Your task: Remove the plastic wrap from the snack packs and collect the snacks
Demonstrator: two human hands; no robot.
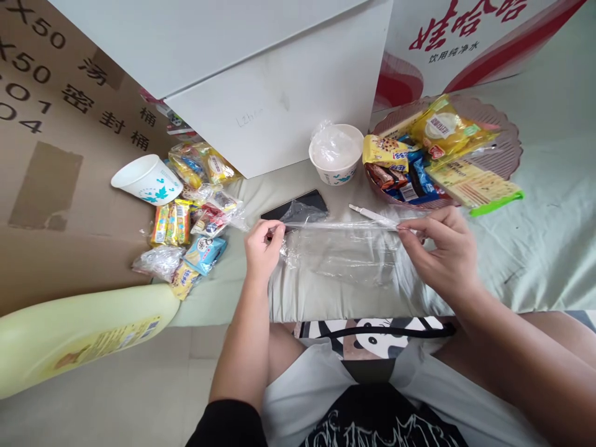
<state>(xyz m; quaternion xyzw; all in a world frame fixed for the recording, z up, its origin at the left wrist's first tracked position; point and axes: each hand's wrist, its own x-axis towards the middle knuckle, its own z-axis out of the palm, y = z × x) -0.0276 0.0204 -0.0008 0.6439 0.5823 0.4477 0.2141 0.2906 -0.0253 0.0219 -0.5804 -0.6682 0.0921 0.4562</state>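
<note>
Between my two hands a sheet of clear plastic film [349,251] is stretched along its far edge, its lower part hanging over the cloth. My left hand [264,245] pinches one end of that edge, thumb against fingers. At the other end my right hand [440,248] grips the film between thumb and fingertips. Just beyond the film lie a black phone [314,203], partly covered by it, and a slim white-handled knife-like tool [370,214]. Behind them a paper cup [338,174] stands upright with crumpled clear plastic [328,144] in its mouth.
A scalloped pink tray [510,139] with several packaged snacks stands at the right. Left lie a tipped paper cup [153,183], snack packets [171,222] and a large pale yellow bottle [84,329]. A white box [284,87] and a cardboard box [60,124] border the cloth [526,261].
</note>
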